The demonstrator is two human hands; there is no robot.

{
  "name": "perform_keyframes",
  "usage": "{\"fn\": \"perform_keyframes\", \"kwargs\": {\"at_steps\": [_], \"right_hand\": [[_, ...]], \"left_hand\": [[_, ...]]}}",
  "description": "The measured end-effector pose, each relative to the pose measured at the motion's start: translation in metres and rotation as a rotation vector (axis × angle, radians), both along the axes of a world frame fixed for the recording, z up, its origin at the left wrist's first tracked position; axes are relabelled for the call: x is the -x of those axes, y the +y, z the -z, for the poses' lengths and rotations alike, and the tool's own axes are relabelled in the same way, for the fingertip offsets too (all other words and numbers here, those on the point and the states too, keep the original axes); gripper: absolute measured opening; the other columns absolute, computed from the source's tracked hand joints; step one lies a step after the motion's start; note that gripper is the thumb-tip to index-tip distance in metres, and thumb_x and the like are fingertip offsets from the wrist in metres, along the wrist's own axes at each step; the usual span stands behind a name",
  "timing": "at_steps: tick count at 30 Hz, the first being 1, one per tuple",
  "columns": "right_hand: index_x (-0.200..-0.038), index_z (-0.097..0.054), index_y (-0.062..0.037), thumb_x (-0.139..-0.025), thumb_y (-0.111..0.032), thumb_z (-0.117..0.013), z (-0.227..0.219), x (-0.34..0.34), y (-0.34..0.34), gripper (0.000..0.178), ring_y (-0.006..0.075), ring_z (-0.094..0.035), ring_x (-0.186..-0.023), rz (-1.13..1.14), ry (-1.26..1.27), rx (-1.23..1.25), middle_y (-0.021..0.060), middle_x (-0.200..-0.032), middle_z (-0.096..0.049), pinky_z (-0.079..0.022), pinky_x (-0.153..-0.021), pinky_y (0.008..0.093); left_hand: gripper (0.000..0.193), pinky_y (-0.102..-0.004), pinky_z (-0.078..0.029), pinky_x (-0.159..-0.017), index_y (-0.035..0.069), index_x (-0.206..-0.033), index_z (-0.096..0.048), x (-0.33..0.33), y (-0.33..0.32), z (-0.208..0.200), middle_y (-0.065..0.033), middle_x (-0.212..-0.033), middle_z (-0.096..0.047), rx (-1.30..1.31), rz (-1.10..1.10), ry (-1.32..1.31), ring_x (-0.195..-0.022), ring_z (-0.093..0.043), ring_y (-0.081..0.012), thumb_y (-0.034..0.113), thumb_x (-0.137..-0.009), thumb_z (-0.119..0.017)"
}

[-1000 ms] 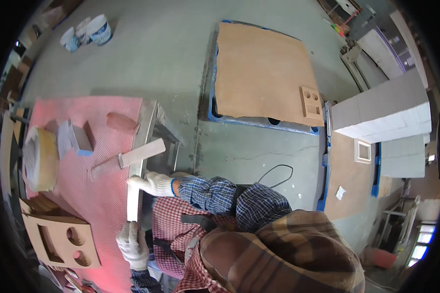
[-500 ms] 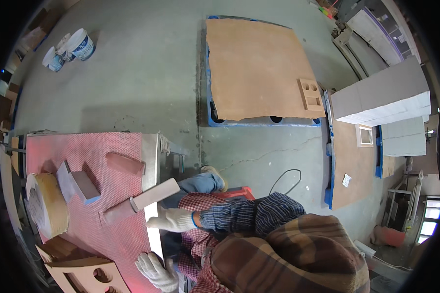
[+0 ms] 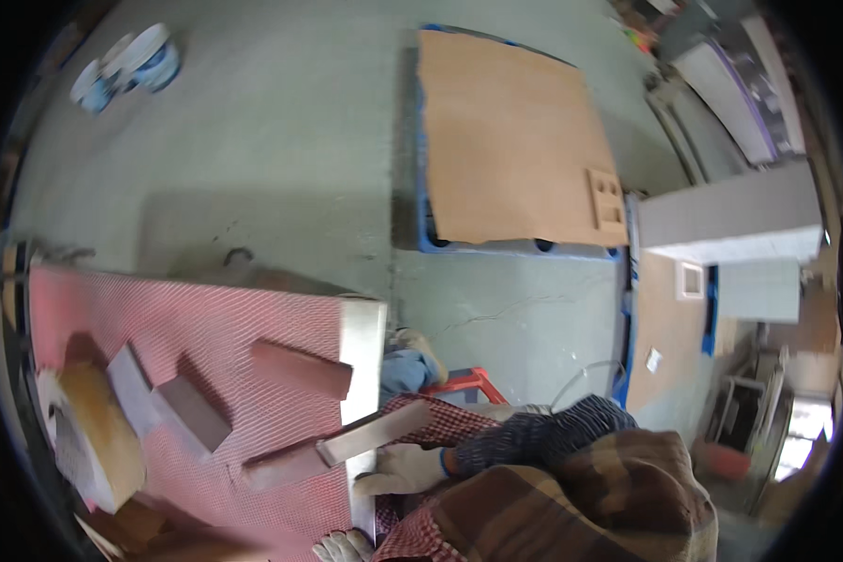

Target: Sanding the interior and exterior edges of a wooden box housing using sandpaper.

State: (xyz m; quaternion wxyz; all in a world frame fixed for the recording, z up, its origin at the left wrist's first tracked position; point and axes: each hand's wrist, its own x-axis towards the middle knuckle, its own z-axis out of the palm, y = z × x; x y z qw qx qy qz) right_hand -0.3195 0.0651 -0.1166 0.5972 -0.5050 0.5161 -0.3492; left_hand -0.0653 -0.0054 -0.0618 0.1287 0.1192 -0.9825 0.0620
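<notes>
My right hand (image 3: 403, 468), in a white knit glove and blue striped sleeve, rests at the table's pale edge, fingers stretched out and nothing visible in them. Just beyond its fingers lies a slim light-grey box piece (image 3: 379, 431), its end overlapping a brownish-pink slim piece (image 3: 286, 466). The light piece sticks out past the table edge. My left hand (image 3: 345, 546), also gloved, lies at the lower rim with fingers apart on the edge; most of it is cut off. Another slim reddish-brown box (image 3: 302, 368) lies farther along the pink textured mat (image 3: 281, 323).
Two grey box pieces (image 3: 192, 417) and a large yellowish tape roll (image 3: 94, 436) stand on the mat's left. Blurred brown cardboard (image 3: 187, 543) lies at its near end. Beyond are a covered blue pallet (image 3: 515, 131), a red stool (image 3: 468, 382) and white buckets (image 3: 150, 58).
The view has swung, so table, boxes and hands all appear farther right and lower, with some blur. Against the table, both hands and the box pieces look nearly unmoved.
</notes>
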Motion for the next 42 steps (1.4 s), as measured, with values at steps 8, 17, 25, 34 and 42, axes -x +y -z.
{"fn": "perform_keyframes", "kwargs": {"at_steps": [8,17,25,34,42], "right_hand": [[-0.111,-0.06,-0.0097,-0.089,-0.014,-0.055,-0.005,0.014,0.028,0.024,0.0362,-0.065,-0.091,0.129,0.234,0.309,0.0205,-0.103,-0.064,-0.052,-0.079,0.0492],[-0.118,-0.053,-0.0063,-0.094,-0.015,-0.053,0.006,0.032,0.037,0.026,0.0443,-0.059,-0.092,0.127,0.133,0.075,0.0256,-0.107,-0.061,-0.049,-0.082,0.0486],[-0.115,-0.062,-0.0046,-0.097,-0.036,-0.048,-0.048,0.069,0.01,0.038,0.0355,-0.06,-0.105,-0.102,0.28,-0.218,0.0225,-0.108,-0.064,-0.047,-0.088,0.04],[-0.112,-0.065,-0.0054,-0.099,-0.027,-0.045,-0.211,0.146,-0.053,0.032,0.0255,-0.061,-0.106,-0.713,0.542,-0.157,0.0134,-0.111,-0.066,-0.046,-0.092,0.0345],[-0.123,-0.061,-0.0115,-0.087,-0.034,-0.065,-0.317,0.046,-0.247,0.043,0.0304,-0.066,-0.101,-0.152,0.916,0.208,0.0135,-0.113,-0.067,-0.051,-0.087,0.0383]], "left_hand": [[0.017,-0.0413,-0.037,-0.062,0.007,-0.077,-0.053,0.057,-0.008,-0.055,-0.0057,-0.067,-0.044,-0.395,-0.225,-0.097,-0.061,-0.047,-0.0227,0.016,-0.068,-0.064],[0.035,-0.0412,-0.043,-0.071,0.008,-0.096,-0.059,0.051,0.001,-0.069,-0.0059,-0.087,-0.055,-0.386,-0.265,0.017,-0.077,-0.056,-0.0223,0.025,-0.067,-0.068],[0.051,-0.0424,-0.042,-0.088,0.007,-0.11,-0.058,0.029,0.006,-0.066,-0.0082,-0.108,-0.057,-0.508,-0.249,0.021,-0.101,-0.058,-0.0226,0.028,-0.067,-0.073],[0.034,-0.0369,-0.049,-0.083,0.007,-0.114,-0.062,0.009,-0.023,-0.089,-0.0104,-0.113,-0.063,-0.775,-0.337,0.242,-0.101,-0.062,-0.0259,0.023,-0.085,-0.067],[0.049,-0.0436,-0.053,-0.068,0.009,-0.133,-0.052,0.02,-0.2,-0.19,-0.0201,-0.087,-0.068,-0.673,-1.017,0.73,-0.076,-0.067,-0.0362,0.027,-0.089,-0.064]]}}
